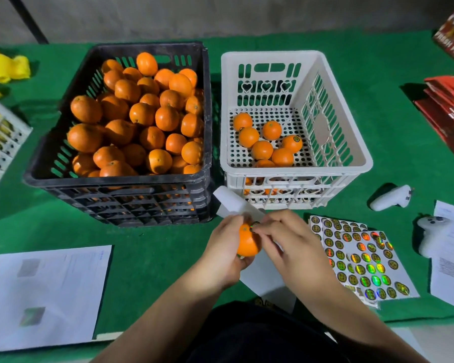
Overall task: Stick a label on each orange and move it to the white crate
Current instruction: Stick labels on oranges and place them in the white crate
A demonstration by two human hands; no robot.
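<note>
item: orange [247,244], cupped in the left hand [224,247], fingers curled round its underside and left flank. right hand [290,241] touching its upper right, thumb and forefinger pinching a small round label [254,226] against the peel. right of the grip: label sheets [362,260], fanned, holographic discs in rows, on the green table [152,239]. beneath the grip: a blank white backing sheet [265,273]. left and nearer: printed paper [47,292]. right, beyond the sheets: two white controllers [389,197]. just above the grip: white strip [233,205] leaning at the crate bases. beyond, right: white crate [296,176], seven or so oranges [262,149] inside, one showing a label. beyond, left: black crate [123,195], heaped with unlabelled oranges [139,113], touching the white one.
</note>
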